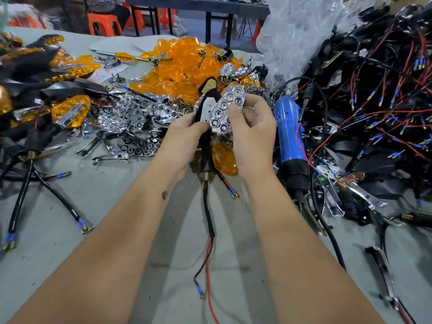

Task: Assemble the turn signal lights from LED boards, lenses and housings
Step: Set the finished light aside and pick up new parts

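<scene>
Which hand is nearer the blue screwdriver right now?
Right. The right hand sits just beside the blue screwdriver, gripping the chrome reflector; the left hand is farther off, beyond it.

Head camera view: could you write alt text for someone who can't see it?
A person's right hand pinches a chrome reflector with hexagonal cells, while the left hand grips a black housing with trailing wires. Around them on the grey table lie orange lenses, more reflectors and a blue electric screwdriver.
</scene>
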{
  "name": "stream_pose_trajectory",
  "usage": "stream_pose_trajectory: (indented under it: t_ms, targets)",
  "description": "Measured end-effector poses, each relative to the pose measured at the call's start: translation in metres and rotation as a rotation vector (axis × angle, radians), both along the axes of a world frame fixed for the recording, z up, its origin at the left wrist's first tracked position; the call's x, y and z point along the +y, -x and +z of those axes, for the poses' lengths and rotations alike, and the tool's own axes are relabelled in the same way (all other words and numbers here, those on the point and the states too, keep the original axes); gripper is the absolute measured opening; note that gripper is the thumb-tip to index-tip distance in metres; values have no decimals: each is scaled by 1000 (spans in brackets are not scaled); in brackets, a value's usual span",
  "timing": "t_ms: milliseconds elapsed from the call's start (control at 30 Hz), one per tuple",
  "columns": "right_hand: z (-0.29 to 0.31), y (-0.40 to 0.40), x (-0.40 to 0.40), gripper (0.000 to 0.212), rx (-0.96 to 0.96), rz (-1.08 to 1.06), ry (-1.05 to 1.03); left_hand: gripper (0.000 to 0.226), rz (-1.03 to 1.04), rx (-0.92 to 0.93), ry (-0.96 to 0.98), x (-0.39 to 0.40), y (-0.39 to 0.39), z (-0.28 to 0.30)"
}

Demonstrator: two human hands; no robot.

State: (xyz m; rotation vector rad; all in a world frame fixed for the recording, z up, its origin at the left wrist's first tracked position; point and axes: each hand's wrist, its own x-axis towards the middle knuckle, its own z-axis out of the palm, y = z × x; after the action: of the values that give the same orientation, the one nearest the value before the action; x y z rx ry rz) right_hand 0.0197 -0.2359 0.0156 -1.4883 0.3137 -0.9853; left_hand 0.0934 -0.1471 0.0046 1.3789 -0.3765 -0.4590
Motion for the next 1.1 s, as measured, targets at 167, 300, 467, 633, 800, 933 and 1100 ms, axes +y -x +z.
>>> stream_pose_trajectory:
  t_ms: [167,300,467,633,800,933,1100]
  targets:
    - [0,0,-5,12,-11,17,-46,18,-36,33,42,-4,4,-1]
    - [0,-1,-4,10,64,24,1,20,-73,30,61,-6,6,1]
    - [-1,-3,-4,9,124,2,33,55,-76,209,142,-6,9,7]
    - [-2,-4,-3,21,185,2,61,57,-77,198,170,-6,10,7]
    - [-4,-5,-1,32,207,-43,171,48,-59,147,157,-6,7,2]
    - [-7,-6,-1,34,204,-107,268,45,-102,95,149,-6,6,-2]
    - [-9,-7,-2,30,216,-233,339,35,-80,45,132,-7,4,-4]
